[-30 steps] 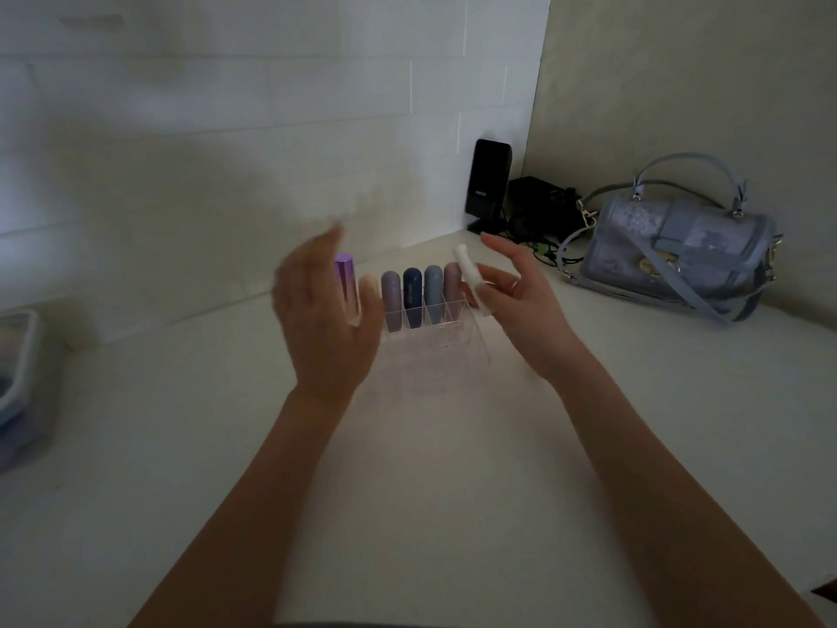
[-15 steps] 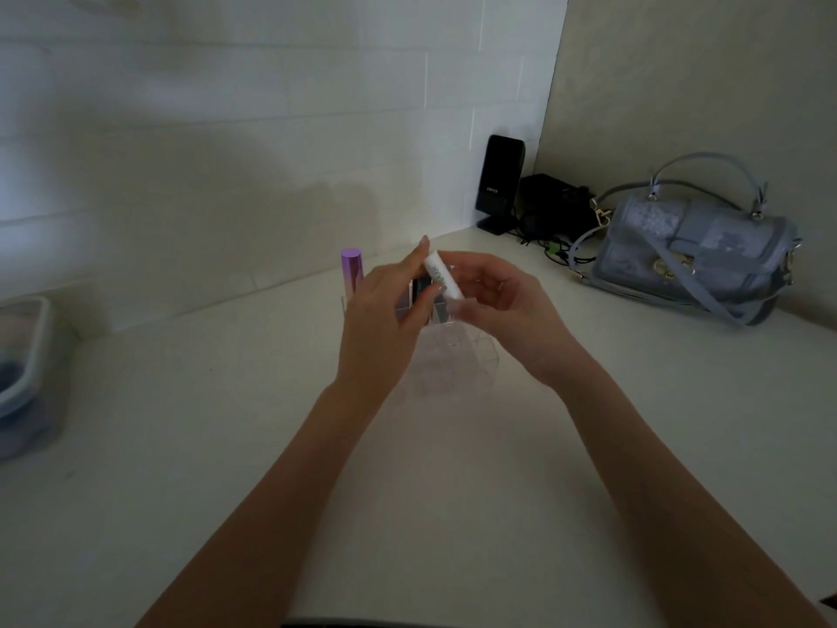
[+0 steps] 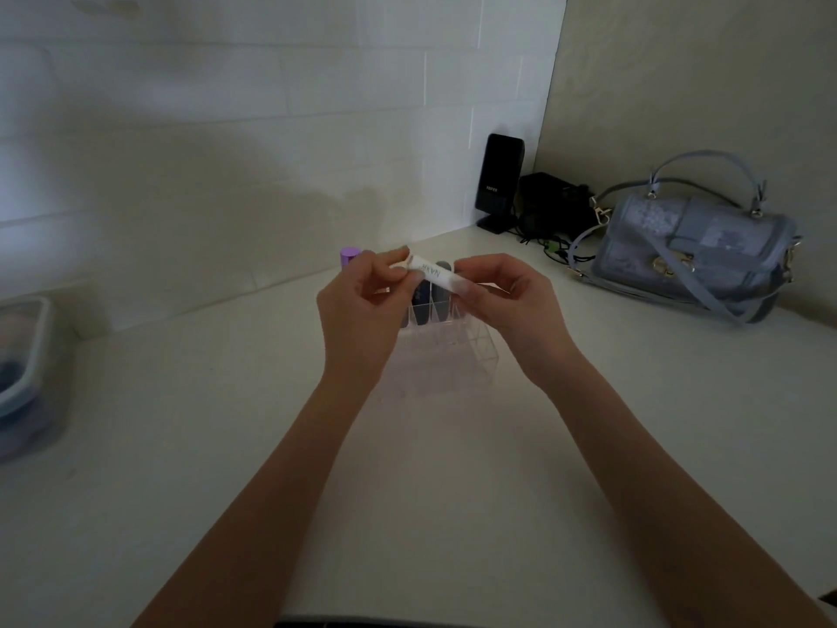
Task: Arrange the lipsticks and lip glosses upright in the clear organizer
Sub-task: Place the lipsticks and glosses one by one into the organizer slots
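**Two hands on one white tube above the organizer**

Both hands met over the worktop, each pinching an end of the same white tube. The left hand gripped the tube's upper left end between thumb and fingers, while the right hand closed its fingertips around the lower right end. The tube lay tilted, sloping down toward the right, with dark lettering along its side, and it hung just above the back row of the clear organizer.

At the far left edge, a clear storage box sat on the worktop, its contents dark and blurred. Nearer the middle, a purple-capped tube stood upright behind the left hand, its lower part hidden. Just right of it, between the two hands, dark lipsticks stood upright in the organizer's back compartments; how many could not be told. The front compartments showed nothing inside.

Further right, in the corner by the wall, stood a black speaker with dark cables beside it. A grey-blue handbag rested on the worktop at the far right, well apart from the organizer.
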A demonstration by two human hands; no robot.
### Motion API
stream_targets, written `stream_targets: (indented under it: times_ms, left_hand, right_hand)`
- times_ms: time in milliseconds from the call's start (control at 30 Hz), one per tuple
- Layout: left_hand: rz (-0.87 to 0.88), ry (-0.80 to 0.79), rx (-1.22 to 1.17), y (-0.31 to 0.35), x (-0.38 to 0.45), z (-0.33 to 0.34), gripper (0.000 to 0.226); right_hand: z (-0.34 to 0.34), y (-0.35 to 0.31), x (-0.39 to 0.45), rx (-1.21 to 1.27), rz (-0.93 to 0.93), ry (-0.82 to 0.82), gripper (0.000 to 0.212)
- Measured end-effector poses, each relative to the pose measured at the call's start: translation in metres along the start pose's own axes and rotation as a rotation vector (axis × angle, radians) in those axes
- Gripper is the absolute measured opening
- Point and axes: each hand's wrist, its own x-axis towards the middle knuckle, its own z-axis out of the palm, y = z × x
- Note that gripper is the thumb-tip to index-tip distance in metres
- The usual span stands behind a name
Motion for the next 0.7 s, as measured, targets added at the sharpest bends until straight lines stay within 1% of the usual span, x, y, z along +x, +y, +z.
stream_targets:
  times_ms: [67,100,133,167,200,267,367,400,433,500,533,567,600,633,700]
  left_hand:
    - [-0.045,-0.051,-0.076,0.000,0.007,-0.007,0.029]
    - [-0.063,-0.101,-0.111,0.001,0.011,-0.012,0.031]
    - [-0.077,-0.153,-0.124,0.000,0.014,-0.016,0.039]
    - [-0.081,-0.192,-0.099,0.000,0.016,-0.019,0.045]
    - [-0.065,-0.219,-0.046,-0.001,0.017,-0.020,0.044]
    - [-0.042,-0.234,0.021,0.001,0.017,-0.022,0.031]
    - [-0.083,-0.254,-0.035,0.001,0.020,-0.029,0.020]
    - [-0.089,-0.230,-0.057,0.000,0.021,-0.034,0.012]
    - [-0.093,-0.155,-0.071,-0.003,0.022,-0.038,0.013]
    - [-0.090,0.073,-0.036,-0.011,0.024,-0.047,0.029]
    - [-0.096,0.168,-0.005,-0.015,0.025,-0.051,0.031]
    - [-0.118,0.228,0.007,-0.019,0.025,-0.054,0.030]
    - [-0.160,0.250,-0.007,-0.023,0.026,-0.056,0.028]
    - [-0.219,0.230,-0.040,-0.027,0.027,-0.057,0.025]
    - [-0.336,0.085,-0.122,-0.030,0.027,-0.056,0.023]
  right_hand:
    - [0.000,0.000,0.000,0.060,0.016,0.013,0.014]
    - [0.001,0.000,-0.001,0.070,0.018,0.009,0.015]
    - [0.002,0.000,-0.001,0.070,0.018,0.002,0.015]
    - [0.003,0.001,-0.002,0.063,0.014,-0.005,0.016]
    - [0.005,0.000,-0.002,0.057,0.011,-0.007,0.018]
    - [0.009,-0.001,-0.003,0.094,0.030,0.012,0.020]
    - [0.019,-0.006,-0.001,0.303,0.082,0.073,0.022]
    - [0.023,-0.008,0.000,0.307,0.059,0.085,0.022]
    - [0.029,-0.010,0.002,0.256,0.018,0.086,0.023]
    - [0.042,-0.013,0.005,0.092,-0.080,0.061,0.025]
    - [0.049,-0.014,0.006,0.011,-0.121,0.042,0.026]
    - [0.055,-0.014,0.007,-0.069,-0.148,0.023,0.026]
    - [0.061,-0.013,0.008,-0.153,-0.160,0.009,0.026]
    - [0.066,-0.010,0.008,-0.244,-0.166,0.000,0.025]
    - [0.074,-0.006,0.006,-0.426,-0.214,-0.012,0.024]
